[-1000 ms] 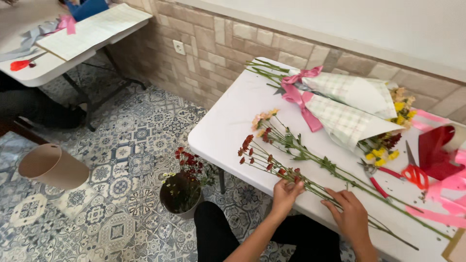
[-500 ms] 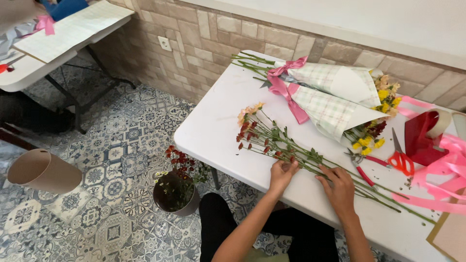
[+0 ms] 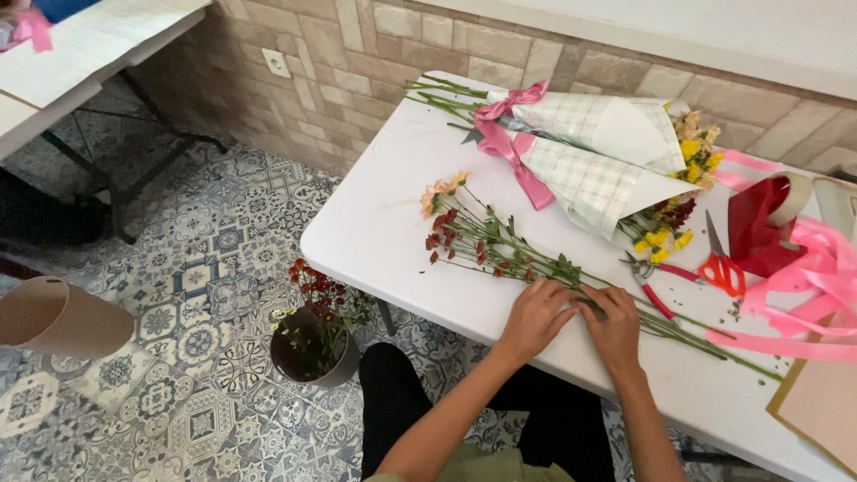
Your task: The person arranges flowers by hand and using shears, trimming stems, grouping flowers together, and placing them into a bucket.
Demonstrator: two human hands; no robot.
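Your left hand (image 3: 536, 314), right hand (image 3: 614, 326): bare, no gloves, no rings or watch visible. Forearms bare to bottom edge of frame, no sleeves showing. Your top: olive-green fabric, small patch visible at bottom centre. Your trousers: black, plain, covering both legs. Feet hidden from view.

Your left hand (image 3: 536, 314) and right hand (image 3: 616, 326) cover the middle of the stems (image 3: 500, 250), hiding your grip. The card (image 3: 817, 406) at lower right and the far table (image 3: 89, 54) at upper left run off the frame.
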